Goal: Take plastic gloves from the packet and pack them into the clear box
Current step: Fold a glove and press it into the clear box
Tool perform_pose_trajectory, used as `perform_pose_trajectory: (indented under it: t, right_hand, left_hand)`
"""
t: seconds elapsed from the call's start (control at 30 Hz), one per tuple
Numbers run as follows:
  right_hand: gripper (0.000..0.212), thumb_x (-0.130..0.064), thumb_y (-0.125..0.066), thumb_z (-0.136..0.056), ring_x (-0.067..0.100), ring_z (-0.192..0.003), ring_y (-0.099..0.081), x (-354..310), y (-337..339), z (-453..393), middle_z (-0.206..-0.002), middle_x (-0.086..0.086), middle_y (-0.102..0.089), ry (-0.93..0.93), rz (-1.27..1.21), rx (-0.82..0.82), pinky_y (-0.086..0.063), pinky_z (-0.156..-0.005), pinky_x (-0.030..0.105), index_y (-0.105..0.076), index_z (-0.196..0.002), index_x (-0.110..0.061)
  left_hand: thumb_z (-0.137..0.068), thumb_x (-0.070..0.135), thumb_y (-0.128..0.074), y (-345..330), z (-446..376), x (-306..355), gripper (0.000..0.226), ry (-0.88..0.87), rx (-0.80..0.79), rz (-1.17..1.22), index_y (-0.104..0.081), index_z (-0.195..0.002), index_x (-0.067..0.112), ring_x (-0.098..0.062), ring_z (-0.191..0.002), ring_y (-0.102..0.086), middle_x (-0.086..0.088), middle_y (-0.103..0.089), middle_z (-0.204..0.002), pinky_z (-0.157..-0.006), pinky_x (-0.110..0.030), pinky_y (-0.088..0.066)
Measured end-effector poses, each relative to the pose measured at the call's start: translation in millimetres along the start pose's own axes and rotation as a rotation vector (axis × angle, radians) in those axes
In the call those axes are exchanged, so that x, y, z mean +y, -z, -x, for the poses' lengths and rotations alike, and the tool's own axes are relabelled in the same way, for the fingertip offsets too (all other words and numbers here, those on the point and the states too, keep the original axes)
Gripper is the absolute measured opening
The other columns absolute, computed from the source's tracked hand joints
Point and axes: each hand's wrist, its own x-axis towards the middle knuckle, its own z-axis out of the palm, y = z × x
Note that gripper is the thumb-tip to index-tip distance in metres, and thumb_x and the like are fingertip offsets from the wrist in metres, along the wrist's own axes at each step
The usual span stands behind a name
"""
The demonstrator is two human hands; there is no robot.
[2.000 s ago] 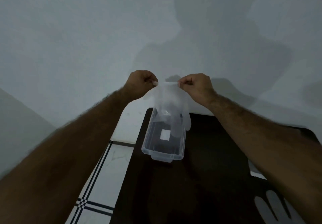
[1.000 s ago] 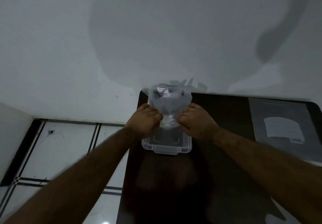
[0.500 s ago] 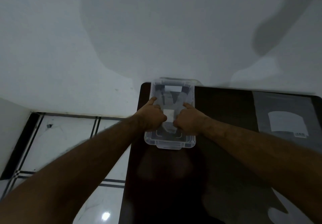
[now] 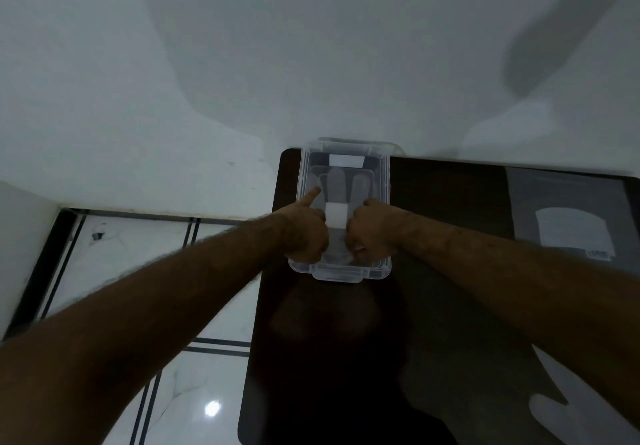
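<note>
A clear plastic box (image 4: 387,181) stands at the far left corner of the dark table (image 4: 450,202). A translucent plastic glove (image 4: 346,185) lies flat inside it, fingers pointing away from me. Both my hands are down in the near half of the box, on the glove's cuff end. My left hand (image 4: 306,233) is curled with its index finger stretched forward along the box's left wall. My right hand (image 4: 372,233) is curled into a fist. A white label shows between them. The grey glove packet (image 4: 568,223) lies flat at the far right of the table.
Another plastic glove (image 4: 561,413) lies on the table near its front right, partly under my right forearm. A white wall rises directly behind the box. White tiled floor (image 4: 138,271) with dark lines lies left of the table edge.
Both hands carried the hanging glove down into the box and laid it flat. The glove's fingers, bunched above the box a second ago, now lie spread on its floor.
</note>
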Motion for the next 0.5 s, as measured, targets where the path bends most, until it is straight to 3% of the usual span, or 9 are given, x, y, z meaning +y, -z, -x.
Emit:
perform_pose_trajectory:
  t: [0.27,0.5]
  right_hand:
    - [0.043,-0.055,-0.060,-0.100,0.024,-0.110,-0.060,-5.8,-3.1,-4.4,-0.121,0.005,-0.067,-0.101,0.073,0.107,-0.044,-0.109,0.048,-0.067,-0.125,-0.020]
    - [0.054,-0.057,-0.068,-0.094,0.030,-0.122,-0.060,-16.5,-2.4,-8.7,-0.127,0.006,-0.068,-0.272,0.110,0.093,-0.033,-0.118,0.056,-0.065,-0.130,-0.018]
  left_hand:
    - [-0.105,0.036,-0.054,12.9,3.6,-2.4,0.035,0.025,-0.025,0.008,-0.068,-0.136,0.028,-0.028,-0.151,-0.041,-0.001,-0.066,-0.143,-0.123,-0.073,0.012]
    - [-0.105,0.035,-0.058,14.6,-5.5,-2.2,0.035,0.057,-0.062,0.030,-0.067,-0.136,0.025,-0.029,-0.151,-0.041,-0.002,-0.064,-0.145,-0.127,-0.072,0.006]
